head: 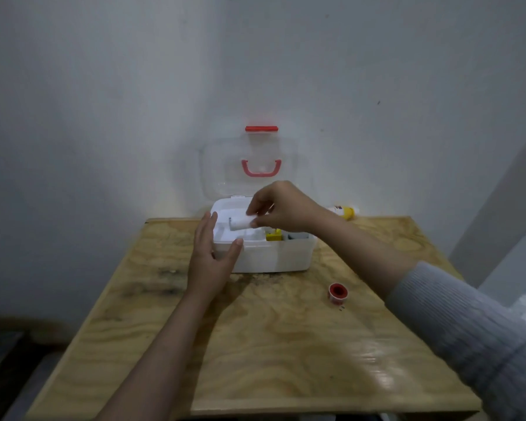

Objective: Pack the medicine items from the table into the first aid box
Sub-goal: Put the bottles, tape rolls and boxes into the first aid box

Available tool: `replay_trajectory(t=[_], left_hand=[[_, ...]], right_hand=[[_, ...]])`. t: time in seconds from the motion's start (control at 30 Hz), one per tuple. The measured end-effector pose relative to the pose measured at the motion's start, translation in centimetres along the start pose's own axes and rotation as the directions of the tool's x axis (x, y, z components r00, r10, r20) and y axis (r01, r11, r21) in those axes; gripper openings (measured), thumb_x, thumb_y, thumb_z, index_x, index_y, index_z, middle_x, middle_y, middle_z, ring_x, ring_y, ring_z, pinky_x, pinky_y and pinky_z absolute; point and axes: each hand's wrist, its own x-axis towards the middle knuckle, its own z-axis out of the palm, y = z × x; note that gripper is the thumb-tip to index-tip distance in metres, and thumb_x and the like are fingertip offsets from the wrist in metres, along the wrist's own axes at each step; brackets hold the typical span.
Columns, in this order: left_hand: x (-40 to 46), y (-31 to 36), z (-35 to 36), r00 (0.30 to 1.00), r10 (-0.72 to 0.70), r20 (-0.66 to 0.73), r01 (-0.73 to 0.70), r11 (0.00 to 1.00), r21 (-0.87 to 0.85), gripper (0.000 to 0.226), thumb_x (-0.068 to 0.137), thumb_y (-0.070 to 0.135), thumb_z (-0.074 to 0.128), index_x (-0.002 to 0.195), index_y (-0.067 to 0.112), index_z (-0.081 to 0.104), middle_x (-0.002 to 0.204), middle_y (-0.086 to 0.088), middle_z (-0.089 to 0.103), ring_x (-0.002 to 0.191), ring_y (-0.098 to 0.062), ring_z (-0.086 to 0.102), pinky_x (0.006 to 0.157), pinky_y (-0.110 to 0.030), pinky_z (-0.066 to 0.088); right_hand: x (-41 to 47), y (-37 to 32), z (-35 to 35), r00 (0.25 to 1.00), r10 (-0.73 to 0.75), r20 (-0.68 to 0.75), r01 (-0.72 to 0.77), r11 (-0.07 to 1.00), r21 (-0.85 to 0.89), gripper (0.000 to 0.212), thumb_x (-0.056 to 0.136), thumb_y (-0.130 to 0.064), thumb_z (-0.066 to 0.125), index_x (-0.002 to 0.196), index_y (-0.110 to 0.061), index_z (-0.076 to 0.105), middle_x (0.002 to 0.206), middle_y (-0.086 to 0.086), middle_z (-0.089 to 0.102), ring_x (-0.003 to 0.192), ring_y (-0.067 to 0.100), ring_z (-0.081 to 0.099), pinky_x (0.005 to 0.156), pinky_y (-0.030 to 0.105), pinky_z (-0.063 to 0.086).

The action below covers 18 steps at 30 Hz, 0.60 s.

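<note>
Bandage roll [240,223] lies sideways over the open first aid box [274,253], pinched at its right end by the right hand [281,208], while the left hand [213,253], fingers spread and holding nothing, rests against the box's left corner.

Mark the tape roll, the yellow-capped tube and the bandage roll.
tape roll [336,290], head view, red top face.
yellow-capped tube [343,212], head view, yellow part.
bandage roll [240,223], head view, white side, in the right hand [281,208].
</note>
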Motion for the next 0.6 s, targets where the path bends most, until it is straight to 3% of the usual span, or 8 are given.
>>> replay_trajectory(t=[0.1, 0.27, 0.33, 0.47, 0.6], left_hand=[[0.0, 0.1, 0.0, 1.0, -0.027, 0.005, 0.027, 1.0, -0.01, 0.074, 0.082, 0.047, 0.062, 0.144, 0.042, 0.022, 0.154, 0.013, 0.024, 0.138, -0.009, 0.029, 0.104, -0.045, 0.043], [-0.1, 0.2, 0.1, 1.0, -0.014, 0.005, 0.014, 1.0, -0.007, 0.075, 0.084, 0.044, 0.061, 0.146, 0.037, 0.02, 0.155, 0.011, 0.023, 0.137, -0.006, 0.028, 0.104, -0.029, 0.037], [-0.2, 0.2, 0.1, 1.0, -0.015, 0.002, 0.015, 1.0, -0.008, 0.075, 0.084, 0.044, 0.061, 0.146, 0.036, 0.02, 0.155, 0.011, 0.023, 0.135, -0.003, 0.027, 0.103, -0.026, 0.035], [-0.2, 0.2, 0.1, 1.0, -0.009, -0.008, 0.009, 1.0, -0.01, 0.075, 0.084, 0.042, 0.062, 0.146, 0.034, 0.022, 0.155, 0.01, 0.024, 0.138, -0.007, 0.028, 0.107, -0.035, 0.038], [-0.1, 0.1, 0.2, 1.0, -0.009, -0.008, 0.009, 1.0, 0.009, 0.075, 0.083, 0.044, 0.061, 0.146, 0.035, 0.02, 0.155, 0.01, 0.023, 0.137, -0.011, 0.029, 0.105, -0.04, 0.042]], right_hand=[[1.7, -0.5, 1.7, 0.998, 0.019, 0.058, -0.016, 0.999, -0.047, 0.024, 0.074, -0.009, 0.076, 0.097, -0.005, 0.072, 0.096, 0.009, 0.073, 0.078, 0.012, 0.063, 0.066, 0.009, 0.044], [2.9, -0.4, 3.3, 0.992, 0.058, 0.111, -0.054, 0.998, -0.039, 0.026, 0.071, -0.011, 0.077, 0.096, -0.007, 0.074, 0.097, 0.008, 0.074, 0.088, 0.019, 0.068, 0.08, 0.027, 0.054], [2.7, -0.2, 3.6, 0.991, 0.075, 0.113, -0.076, 0.997, 0.0, 0.028, 0.072, -0.012, 0.077, 0.099, -0.008, 0.073, 0.1, 0.008, 0.074, 0.088, 0.016, 0.067, 0.076, 0.023, 0.053], [0.8, -0.1, 2.3, 0.997, 0.08, 0.023, -0.081, 0.996, 0.027, 0.031, 0.075, -0.012, 0.075, 0.106, -0.007, 0.07, 0.107, 0.008, 0.071, 0.084, 0.012, 0.065, 0.07, 0.012, 0.046], [-3.8, 0.4, -1.1, 0.992, 0.096, -0.084, -0.09, 0.994, 0.069, 0.022, 0.076, -0.012, 0.074, 0.098, -0.011, 0.072, 0.096, 0.003, 0.072, 0.083, 0.013, 0.068, 0.075, 0.018, 0.055]])
